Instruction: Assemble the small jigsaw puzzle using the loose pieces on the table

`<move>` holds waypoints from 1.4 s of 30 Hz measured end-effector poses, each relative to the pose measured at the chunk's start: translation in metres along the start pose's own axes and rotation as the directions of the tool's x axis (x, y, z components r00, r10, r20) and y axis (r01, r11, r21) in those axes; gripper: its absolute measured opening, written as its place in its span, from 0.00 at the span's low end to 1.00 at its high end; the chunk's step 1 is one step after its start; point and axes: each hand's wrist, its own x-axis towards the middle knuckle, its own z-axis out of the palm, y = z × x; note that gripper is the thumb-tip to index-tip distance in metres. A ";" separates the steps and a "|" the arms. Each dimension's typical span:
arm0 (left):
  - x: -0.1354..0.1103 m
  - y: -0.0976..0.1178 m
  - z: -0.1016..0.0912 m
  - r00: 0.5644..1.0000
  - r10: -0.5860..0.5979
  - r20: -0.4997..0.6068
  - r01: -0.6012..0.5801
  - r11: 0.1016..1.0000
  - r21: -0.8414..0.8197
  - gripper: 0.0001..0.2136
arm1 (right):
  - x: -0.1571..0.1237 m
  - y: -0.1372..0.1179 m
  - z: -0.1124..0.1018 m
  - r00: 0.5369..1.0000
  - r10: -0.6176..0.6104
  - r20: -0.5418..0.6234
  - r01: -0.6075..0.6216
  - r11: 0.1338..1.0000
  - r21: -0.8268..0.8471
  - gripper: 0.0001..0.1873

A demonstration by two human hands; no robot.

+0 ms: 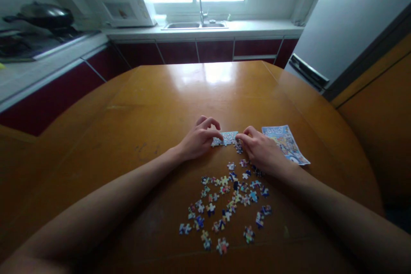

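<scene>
We see the puzzle strip (230,137), long axis left-to-right, between left hand (199,139) and right hand (260,149), fingers curled at its ends, grasp uncertain.

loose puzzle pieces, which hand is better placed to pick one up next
Probably the right hand: some loose pieces lie close beside it, while the left hand, at the joined strip, is farther from any.

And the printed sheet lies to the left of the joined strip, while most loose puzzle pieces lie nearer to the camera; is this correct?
Not quite: the head view shows the printed sheet to the right of the joined strip. Most loose puzzle pieces do lie nearer to the camera.
</scene>
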 end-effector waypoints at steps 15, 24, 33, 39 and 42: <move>-0.001 0.006 0.002 0.997 0.025 0.066 -0.033 0.991 0.128 0.22 | 0.001 -0.005 -0.002 0.999 -0.038 0.010 0.039 0.999 -0.027 0.17; 0.000 0.011 0.006 0.993 0.053 0.109 -0.070 0.985 0.160 0.17 | 0.001 -0.004 0.000 0.999 -0.045 0.025 0.045 0.999 -0.023 0.20; 0.001 0.017 0.004 0.971 0.068 0.231 -0.106 0.982 0.158 0.16 | 0.010 0.011 0.007 0.983 0.080 -0.166 -0.018 0.937 0.349 0.14; 0.001 0.016 0.005 0.973 0.058 0.225 -0.092 0.985 0.144 0.14 | 0.011 0.010 0.012 0.986 -0.053 -0.157 0.088 0.970 0.227 0.09; 0.001 0.016 0.006 0.974 0.055 0.220 -0.087 0.987 0.134 0.15 | 0.013 0.012 0.013 0.988 -0.043 -0.150 0.082 0.962 0.260 0.08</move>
